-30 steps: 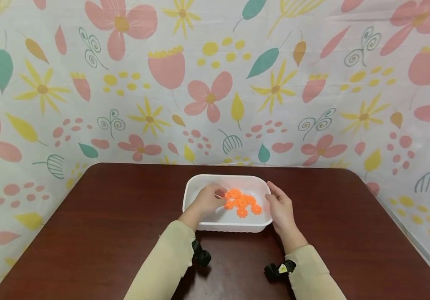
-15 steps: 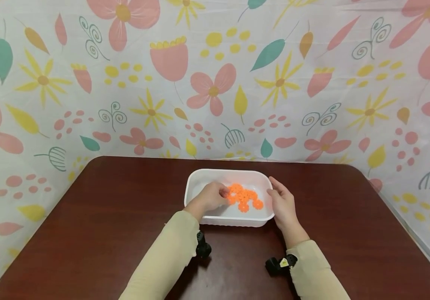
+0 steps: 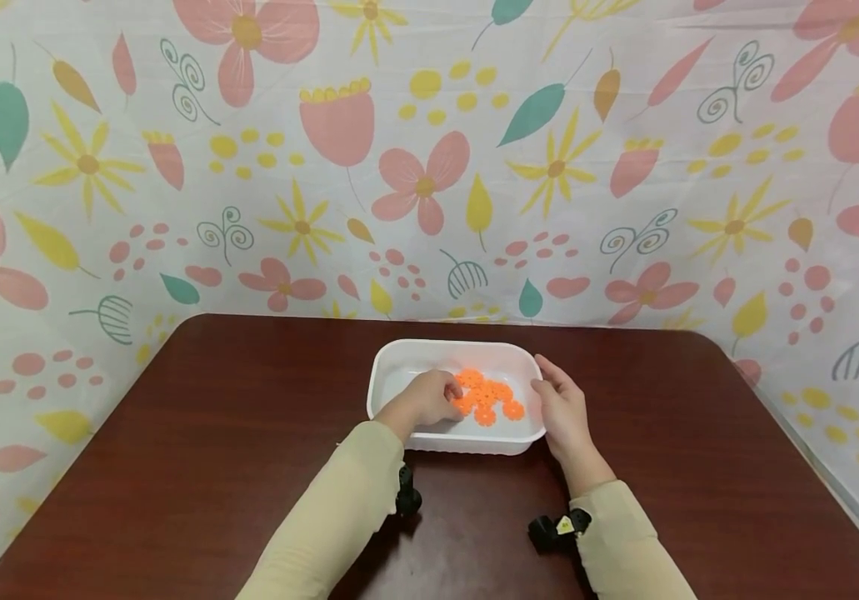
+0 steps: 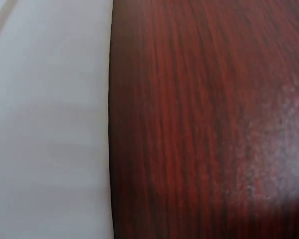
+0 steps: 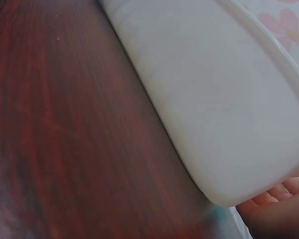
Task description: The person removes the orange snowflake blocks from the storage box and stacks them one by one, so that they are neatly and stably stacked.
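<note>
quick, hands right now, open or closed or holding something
Left hand: at the orange pieces in the white tray; whether it pinches one cannot be told.
Right hand: holding the white tray by its right end.

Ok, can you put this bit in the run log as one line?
left hand: in white tray, at orange pieces | right hand: holds tray's right end | tray: on brown table

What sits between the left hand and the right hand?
From left hand to right hand: orange flower-shaped pieces, then a bare strip and the end wall of the white tray, as the head view shows.
</note>
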Available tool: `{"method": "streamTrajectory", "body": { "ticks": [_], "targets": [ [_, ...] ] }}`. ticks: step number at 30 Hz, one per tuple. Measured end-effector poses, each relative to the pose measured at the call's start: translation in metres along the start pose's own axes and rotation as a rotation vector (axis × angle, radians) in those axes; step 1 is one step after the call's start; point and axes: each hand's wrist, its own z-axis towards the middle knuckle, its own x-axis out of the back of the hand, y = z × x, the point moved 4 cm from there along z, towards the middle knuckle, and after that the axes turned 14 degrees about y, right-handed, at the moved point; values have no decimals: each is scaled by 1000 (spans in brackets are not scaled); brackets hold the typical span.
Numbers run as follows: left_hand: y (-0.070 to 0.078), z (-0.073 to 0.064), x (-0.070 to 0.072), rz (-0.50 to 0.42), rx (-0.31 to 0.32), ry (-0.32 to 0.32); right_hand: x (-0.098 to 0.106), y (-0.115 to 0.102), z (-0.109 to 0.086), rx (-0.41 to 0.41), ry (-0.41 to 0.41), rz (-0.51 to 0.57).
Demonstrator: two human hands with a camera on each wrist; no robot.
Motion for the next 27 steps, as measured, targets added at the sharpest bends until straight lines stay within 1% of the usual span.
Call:
{"method": "streamTrajectory", "body": {
  "ticks": [2,8,10,13,18,21,24,27],
  "targets": [
    [2,0,1,2,-11,-4,0,-1,1,-1,5,1],
    [6,-2,1,37,-69,2,0,-3,0,-3,3,9],
    [7,-2,2,37,-75,6,0,-4,0,2,2,9],
    [6,-2,3,22,-66,20,0,-4,0,-2,9,2],
    [3,-1,2,-38,-46,42,2,-3,0,-6,14,-16],
    [3,-2,2,-81,-48,48,2,-3,-1,-2,9,-23],
    [2,-3,4,-118,-52,64,2,-4,-2,8,2,-9],
    [2,-4,7,-155,-43,88,1,-4,-2,14,-2,14]
  ]
}}
